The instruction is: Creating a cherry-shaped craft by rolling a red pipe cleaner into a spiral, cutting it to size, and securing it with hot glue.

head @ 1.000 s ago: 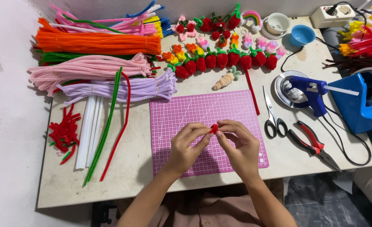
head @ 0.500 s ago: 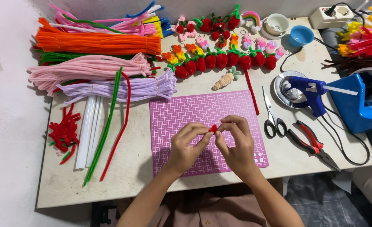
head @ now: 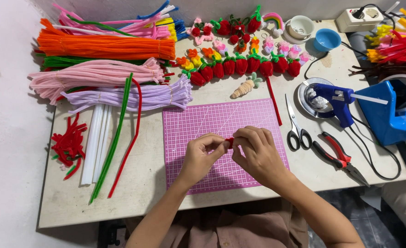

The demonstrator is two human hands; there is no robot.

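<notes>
Pale worktable (head: pixel 51 202), set against a white wall at the left, is being viewed from above. A pink cutting mat (head: pixel 191 126) is lying at its middle. Bundles of pipe cleaners are being kept at the far left: orange (head: pixel 106 47), pink (head: pixel 92 73), lilac (head: pixel 134 97). A row of red strawberry figures (head: pixel 242 66) is lying beyond the mat. To the right: scissors (head: pixel 295 126), red-handled pliers (head: pixel 340 158), a blue glue gun (head: pixel 336 98), a blue tape dispenser (head: pixel 389 117).

A small red piece (head: pixel 230 141) is being held above the mat's near half. Only a little of it is showing between the fingertips; its long axis and heading cannot be told.

The piece is being pinched from both sides: left hand (head: pixel 202 158) closed on it from the left, right hand (head: pixel 255 154) closed on it from the right and partly over it. The two hands are being held together, fingertips touching at the piece, both raised just above the mat.
</notes>
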